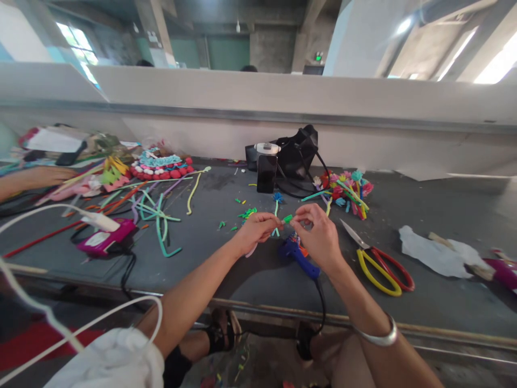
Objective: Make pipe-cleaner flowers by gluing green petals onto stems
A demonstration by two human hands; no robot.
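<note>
A small green piece (287, 219), perhaps pipe cleaner, is between the fingertips of both hands above the table. My left hand (258, 230) is closed in a pinch at its left end, and a pale pink strip (251, 250) shows under that hand. My right hand (320, 233) has thumb and forefinger closed at the piece's right end. Just below lies a blue glue gun (301, 258), its tip partly hidden. Behind the hands is a blue fuzzy flower (278, 198) on a light green stem. Several green and yellow bits (248, 213) are scattered to the left.
Scissors (374, 258) with red and yellow handles lie right. A phone (267, 174) leans by a black bag (299, 153). Colourful fuzzy flowers (349, 188) are back right; light green pipe cleaners (161, 215) and a magenta device (107, 237) left. Another person's hand (48, 177) reaches in.
</note>
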